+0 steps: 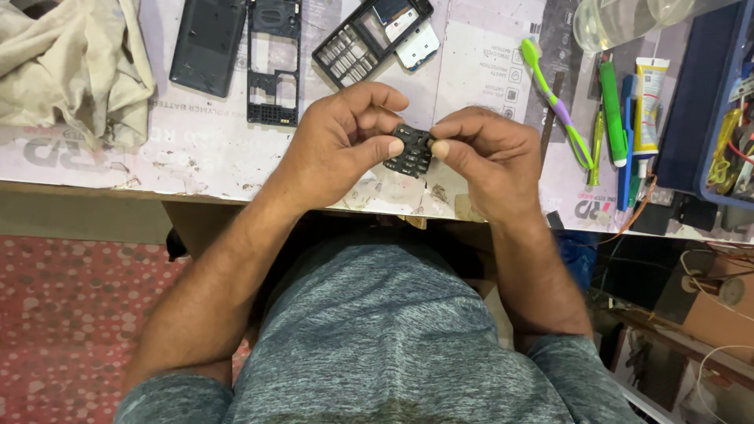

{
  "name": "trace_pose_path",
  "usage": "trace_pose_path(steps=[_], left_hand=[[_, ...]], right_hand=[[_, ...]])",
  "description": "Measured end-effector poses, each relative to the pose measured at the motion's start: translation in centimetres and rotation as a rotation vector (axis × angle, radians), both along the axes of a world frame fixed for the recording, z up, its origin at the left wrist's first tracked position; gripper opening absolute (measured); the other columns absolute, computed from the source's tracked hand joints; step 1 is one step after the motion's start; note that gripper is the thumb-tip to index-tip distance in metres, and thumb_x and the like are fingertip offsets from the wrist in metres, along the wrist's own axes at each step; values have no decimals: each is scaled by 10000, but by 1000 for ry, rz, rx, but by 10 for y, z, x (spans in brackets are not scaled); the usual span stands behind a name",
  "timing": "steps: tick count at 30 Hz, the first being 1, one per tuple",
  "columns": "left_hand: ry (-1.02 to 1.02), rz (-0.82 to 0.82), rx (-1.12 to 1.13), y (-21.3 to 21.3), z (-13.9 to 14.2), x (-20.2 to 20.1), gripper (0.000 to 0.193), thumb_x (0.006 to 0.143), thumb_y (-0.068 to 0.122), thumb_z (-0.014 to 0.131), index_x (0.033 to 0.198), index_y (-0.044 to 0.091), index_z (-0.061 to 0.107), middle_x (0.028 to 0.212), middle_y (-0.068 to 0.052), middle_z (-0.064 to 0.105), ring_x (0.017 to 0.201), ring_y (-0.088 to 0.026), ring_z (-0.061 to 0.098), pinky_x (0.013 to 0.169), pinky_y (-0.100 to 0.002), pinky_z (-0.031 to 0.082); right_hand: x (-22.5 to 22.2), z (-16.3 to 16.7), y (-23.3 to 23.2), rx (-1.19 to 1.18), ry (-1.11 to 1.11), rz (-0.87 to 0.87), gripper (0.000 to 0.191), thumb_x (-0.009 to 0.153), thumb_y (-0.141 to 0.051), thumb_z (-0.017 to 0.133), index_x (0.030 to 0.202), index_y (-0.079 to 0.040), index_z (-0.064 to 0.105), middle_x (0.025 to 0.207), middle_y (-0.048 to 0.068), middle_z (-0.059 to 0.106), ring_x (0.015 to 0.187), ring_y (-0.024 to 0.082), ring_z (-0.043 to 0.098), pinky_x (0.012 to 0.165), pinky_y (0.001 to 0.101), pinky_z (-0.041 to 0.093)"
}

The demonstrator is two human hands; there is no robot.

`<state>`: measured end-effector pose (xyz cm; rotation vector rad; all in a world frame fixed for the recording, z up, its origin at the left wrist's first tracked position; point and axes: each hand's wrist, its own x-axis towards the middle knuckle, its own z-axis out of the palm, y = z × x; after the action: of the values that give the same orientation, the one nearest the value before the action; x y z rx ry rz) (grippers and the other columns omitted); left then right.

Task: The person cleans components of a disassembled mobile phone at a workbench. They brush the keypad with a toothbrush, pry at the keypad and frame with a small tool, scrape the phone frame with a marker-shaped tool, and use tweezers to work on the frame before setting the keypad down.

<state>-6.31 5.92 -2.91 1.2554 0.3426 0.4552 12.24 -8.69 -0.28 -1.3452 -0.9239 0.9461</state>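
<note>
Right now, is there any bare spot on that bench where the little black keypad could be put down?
Bare bench lies between the beige cloth, the black phone frame and the left hand. Another patch sits between the keypad bezel and the green toothbrush. The right end, around the tube and blue tray, is crowded.

We hold a keypad at the table's near edge, parts spread beyond it

Taking the keypad (410, 149) as our landmark: our left hand (338, 141) grips it from the left and our right hand (483, 153) from the right, both over the table (196, 157). Behind it lies the phone front frame (373, 35); behind and to the left lie the middle frame (273, 63) and, further left, the back cover (208, 45), with the cloth (67, 67) leftmost. To the right lie the toothbrush (556, 102), then the tube (649, 106), then the tray (711, 102)
</note>
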Motion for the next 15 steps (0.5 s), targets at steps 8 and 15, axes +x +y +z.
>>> trace_pose_path(steps=[8, 15], left_hand=[[-39, -40, -159, 3, 1, -1, 385, 961, -53, 675, 1315, -31, 526, 1041, -110, 759, 931, -102, 728, 830, -234, 608], [-48, -44, -158, 4, 1, -1, 374, 957, -54, 675, 1297, -26, 522, 1041, -130, 771, 936, -117, 743, 830, -239, 617]], right_hand=[[0, -5, -3, -13, 122, -4, 156, 949, 87, 734, 1105, 74, 723, 985, 93, 734, 863, 119, 660, 795, 233, 527], [-1, -1, -5, 25, 142, -6, 160, 937, 86, 737, 1096, 72, 721, 1007, 86, 726, 894, 125, 659, 828, 244, 530]])
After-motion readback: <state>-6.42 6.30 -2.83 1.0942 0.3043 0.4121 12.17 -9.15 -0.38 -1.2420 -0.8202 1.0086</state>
